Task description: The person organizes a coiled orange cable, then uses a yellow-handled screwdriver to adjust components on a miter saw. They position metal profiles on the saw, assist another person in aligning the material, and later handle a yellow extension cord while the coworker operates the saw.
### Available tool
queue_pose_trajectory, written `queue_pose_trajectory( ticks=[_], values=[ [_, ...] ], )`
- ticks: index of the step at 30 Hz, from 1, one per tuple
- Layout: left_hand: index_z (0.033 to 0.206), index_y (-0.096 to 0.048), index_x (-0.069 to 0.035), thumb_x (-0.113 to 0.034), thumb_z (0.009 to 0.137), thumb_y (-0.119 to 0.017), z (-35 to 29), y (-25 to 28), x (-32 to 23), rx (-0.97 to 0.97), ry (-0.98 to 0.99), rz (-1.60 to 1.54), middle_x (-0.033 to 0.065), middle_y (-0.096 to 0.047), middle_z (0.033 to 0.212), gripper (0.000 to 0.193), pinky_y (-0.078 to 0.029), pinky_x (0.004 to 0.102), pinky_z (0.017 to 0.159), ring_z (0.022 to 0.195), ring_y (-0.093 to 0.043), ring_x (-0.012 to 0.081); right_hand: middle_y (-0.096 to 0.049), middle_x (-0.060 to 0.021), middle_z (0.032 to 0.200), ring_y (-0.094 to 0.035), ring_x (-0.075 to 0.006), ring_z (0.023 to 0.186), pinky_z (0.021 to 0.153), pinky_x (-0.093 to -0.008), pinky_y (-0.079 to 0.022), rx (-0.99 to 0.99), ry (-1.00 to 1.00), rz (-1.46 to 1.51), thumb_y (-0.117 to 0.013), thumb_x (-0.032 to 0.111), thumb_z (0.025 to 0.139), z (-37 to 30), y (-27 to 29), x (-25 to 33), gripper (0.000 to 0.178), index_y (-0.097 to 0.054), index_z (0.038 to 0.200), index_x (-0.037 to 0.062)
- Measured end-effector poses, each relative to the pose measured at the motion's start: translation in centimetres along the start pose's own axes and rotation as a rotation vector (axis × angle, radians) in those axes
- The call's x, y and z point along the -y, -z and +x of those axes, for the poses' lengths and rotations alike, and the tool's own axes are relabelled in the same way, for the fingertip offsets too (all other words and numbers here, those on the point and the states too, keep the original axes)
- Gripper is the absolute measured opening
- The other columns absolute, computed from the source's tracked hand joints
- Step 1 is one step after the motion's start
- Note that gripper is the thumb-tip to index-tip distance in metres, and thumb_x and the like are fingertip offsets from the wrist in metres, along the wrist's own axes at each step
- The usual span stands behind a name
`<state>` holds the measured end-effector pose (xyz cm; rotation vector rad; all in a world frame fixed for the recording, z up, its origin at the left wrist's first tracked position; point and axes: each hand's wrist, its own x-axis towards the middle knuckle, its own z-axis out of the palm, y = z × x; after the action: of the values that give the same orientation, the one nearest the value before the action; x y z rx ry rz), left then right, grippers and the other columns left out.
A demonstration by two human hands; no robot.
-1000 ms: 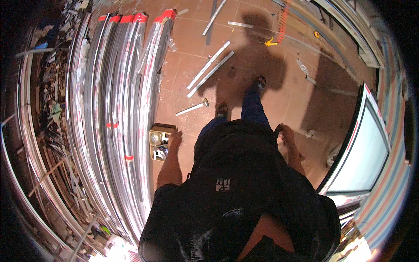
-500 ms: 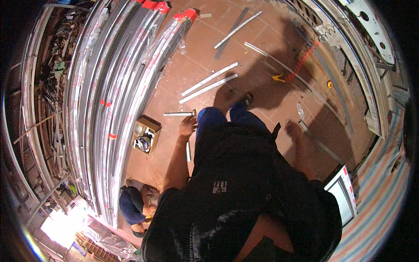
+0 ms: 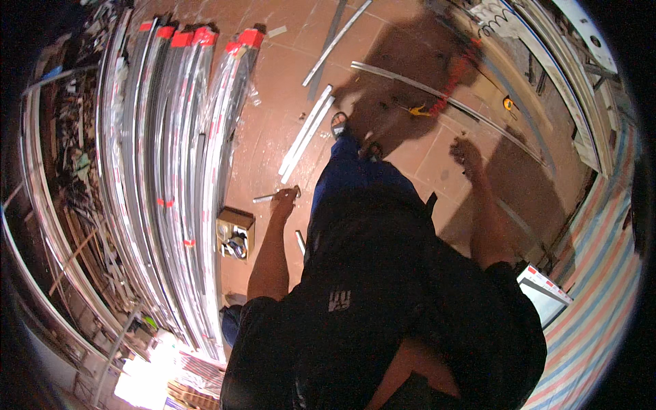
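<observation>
My left hand [image 3: 281, 203], low at my left side, has its fingers closed around what looks like a hammer [image 3: 264, 199]. Its silver handle sticks out to the left, and a small brass-coloured end shows at the fingertips; my fingers cover the middle. On the other side, my right hand [image 3: 467, 156] hangs away from my body over the shadowed floor, fingers apart, holding nothing. An open cardboard box [image 3: 250, 239] with small items inside stands on the floor left of my left forearm. Two pale metal strips [image 3: 307, 133] lie ahead of that hand.
Long wrapped metal profiles [image 3: 167, 137] with red ends fill the left. More strips [image 3: 338, 41] and a long profile [image 3: 444, 99] lie on the tiles ahead. A yellow air gun [image 3: 418, 111] on a red coiled hose and a tape measure [image 3: 508, 104] are at the right. Striped sheeting [image 3: 594, 294] covers the right edge.
My view has turned and my feet have shifted. The left hand and hammer sit slightly lower and further left. My right hand has swung forward. The crouching person is now mostly hidden behind me.
</observation>
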<state>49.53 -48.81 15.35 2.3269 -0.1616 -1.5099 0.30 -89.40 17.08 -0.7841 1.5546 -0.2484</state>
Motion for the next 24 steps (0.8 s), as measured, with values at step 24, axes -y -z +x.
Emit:
queue_pose_trajectory(
  ticks=[24],
  values=[
    [0.111,-0.073,-0.009,-0.047,0.086,-0.071,16.9,-26.8,-13.9,0.181,-0.299,0.892,0.0162,-0.073,0.101,0.046,-0.044,0.051,0.093,0.098,-0.067,0.0358,-0.065,-0.0089,0.116,-0.061,-0.0243,0.103,0.09,-0.0433,-0.047,-0.454,-0.309,0.375,-0.067,0.043,0.094,48.6,-4.7,-17.7,0.047,-0.056,0.129,0.0125]
  ],
)
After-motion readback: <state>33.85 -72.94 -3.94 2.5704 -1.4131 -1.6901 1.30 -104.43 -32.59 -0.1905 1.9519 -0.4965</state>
